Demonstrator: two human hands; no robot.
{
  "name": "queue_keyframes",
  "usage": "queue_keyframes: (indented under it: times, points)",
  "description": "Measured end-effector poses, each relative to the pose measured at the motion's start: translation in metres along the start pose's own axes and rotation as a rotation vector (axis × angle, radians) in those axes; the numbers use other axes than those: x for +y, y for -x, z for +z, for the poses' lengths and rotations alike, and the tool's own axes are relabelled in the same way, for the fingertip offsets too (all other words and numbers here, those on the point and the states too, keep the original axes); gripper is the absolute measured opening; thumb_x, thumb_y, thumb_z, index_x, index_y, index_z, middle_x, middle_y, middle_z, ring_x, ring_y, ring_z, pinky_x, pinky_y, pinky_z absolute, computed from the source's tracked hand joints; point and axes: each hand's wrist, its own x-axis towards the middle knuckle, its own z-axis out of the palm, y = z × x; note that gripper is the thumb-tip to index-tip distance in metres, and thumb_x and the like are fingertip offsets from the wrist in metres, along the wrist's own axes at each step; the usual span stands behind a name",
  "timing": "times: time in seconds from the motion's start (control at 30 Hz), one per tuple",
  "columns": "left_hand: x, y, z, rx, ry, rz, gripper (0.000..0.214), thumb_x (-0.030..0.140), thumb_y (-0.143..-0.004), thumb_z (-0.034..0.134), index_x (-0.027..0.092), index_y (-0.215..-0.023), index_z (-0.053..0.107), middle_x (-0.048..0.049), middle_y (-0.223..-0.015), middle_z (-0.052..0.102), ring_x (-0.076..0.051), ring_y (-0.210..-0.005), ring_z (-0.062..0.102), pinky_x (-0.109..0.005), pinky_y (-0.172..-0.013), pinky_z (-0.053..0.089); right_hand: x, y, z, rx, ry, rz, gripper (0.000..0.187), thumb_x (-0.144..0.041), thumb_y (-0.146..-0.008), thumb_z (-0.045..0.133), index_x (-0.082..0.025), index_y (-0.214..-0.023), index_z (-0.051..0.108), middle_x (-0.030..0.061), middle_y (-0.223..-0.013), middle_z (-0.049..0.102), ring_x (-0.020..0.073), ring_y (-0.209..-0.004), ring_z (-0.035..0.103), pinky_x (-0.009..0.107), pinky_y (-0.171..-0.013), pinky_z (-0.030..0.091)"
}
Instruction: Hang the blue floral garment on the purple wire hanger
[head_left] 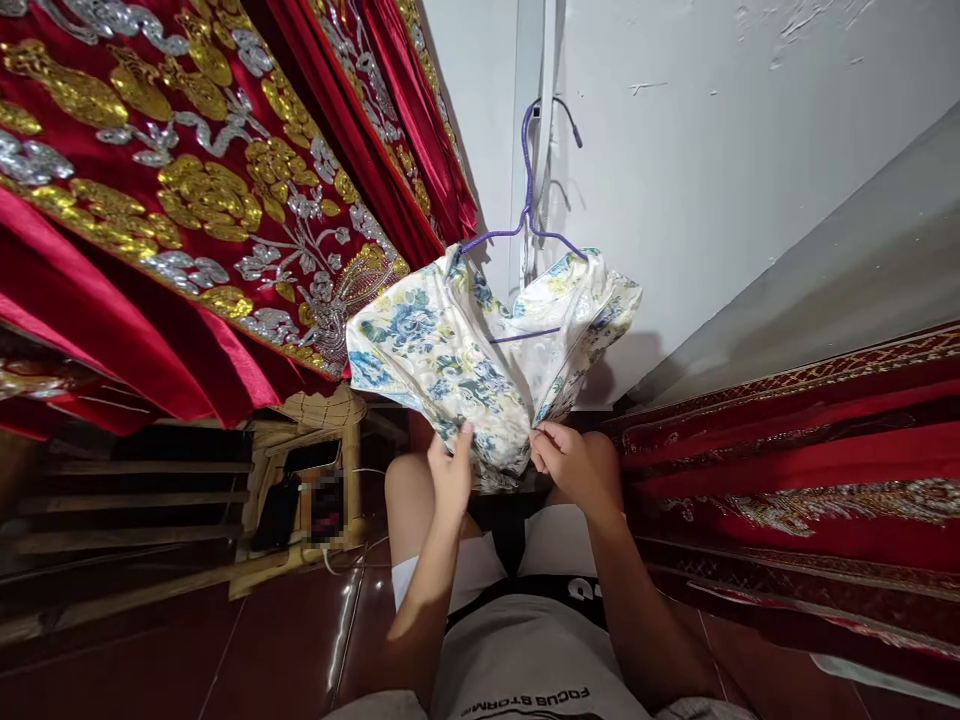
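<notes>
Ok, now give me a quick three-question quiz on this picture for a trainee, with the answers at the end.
1. True or false: the short-sleeved white garment with blue floral print hangs on a purple hanger.
2. What does the person's right hand pinch? a) the hanger; b) the garment's cloth; c) a pair of scissors.
3. Fill in: the pale bamboo furniture stands on the person's ____ side.

Key: 1 true; 2 b; 3 left.
</notes>
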Motion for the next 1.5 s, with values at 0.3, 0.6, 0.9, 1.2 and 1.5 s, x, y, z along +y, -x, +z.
queue_keyframes:
  times: [0.3,0.6,0.9,1.2,1.5]
  points:
    - [-0.017,0.022,0.040,-0.399,-0.339,0.445,0.021,0.038,-0.104,0.043,0.022,-0.100,0.055,-0.0070,-0.093,0.062,-0.022,-0.091,0.062,-0.035,-0.085,0.051,-0.010,0.006,0.000,-0.073,0.001,-0.034,0.035,-0.038,-0.093,0.058,-0.020,-0.063,0.057,0.0002,-0.053,0.062,0.0126,-0.049,0.050,0.025,-0.051,0.036]
    - [-0.020,0.004,0.047,-0.616,-0.424,0.468,0.017,0.030,-0.102,0.042,0.022,-0.089,0.050,-0.0041,-0.083,0.060,-0.019,-0.078,0.059,-0.030,-0.075,0.045,-0.086,-0.037,-0.024,0.155,-0.115,-0.145,0.033,-0.043,-0.090,0.060,-0.018,-0.068,0.061,-0.0024,-0.044,0.054,0.0084,-0.039,0.037,0.024,-0.043,0.028]
    - [-0.031,-0.002,0.048,-0.609,-0.466,0.470,0.018,0.028,-0.100,0.044,0.023,-0.084,0.049,-0.0025,-0.077,0.058,-0.018,-0.070,0.056,-0.030,-0.071,0.043,-0.174,-0.064,-0.009,0.201,-0.188,-0.416,0.029,-0.040,-0.097,0.054,-0.020,-0.075,0.056,-0.0033,-0.055,0.051,0.0070,-0.045,0.043,0.021,-0.047,0.035]
    - [0.005,-0.007,0.063,-0.840,-0.640,0.556,0.014,0.025,-0.099,0.045,0.022,-0.086,0.048,-0.0015,-0.077,0.060,-0.018,-0.071,0.058,-0.029,-0.071,0.043,-0.105,-0.083,-0.026,0.395,0.207,-0.416,0.049,-0.033,-0.093,0.061,-0.021,-0.139,0.050,-0.0035,-0.064,0.055,0.0157,-0.056,0.048,0.030,-0.058,0.041]
    - [0.005,0.004,0.068,-0.888,-0.735,0.598,0.012,0.018,-0.096,0.046,0.022,-0.086,0.048,-0.0020,-0.074,0.061,-0.019,-0.069,0.059,-0.028,-0.065,0.040,-0.115,-0.098,-0.048,0.341,0.507,-0.400,0.039,-0.032,-0.095,0.058,-0.022,-0.132,0.062,-0.0048,-0.060,0.050,0.0162,-0.058,0.046,0.031,-0.066,0.036]
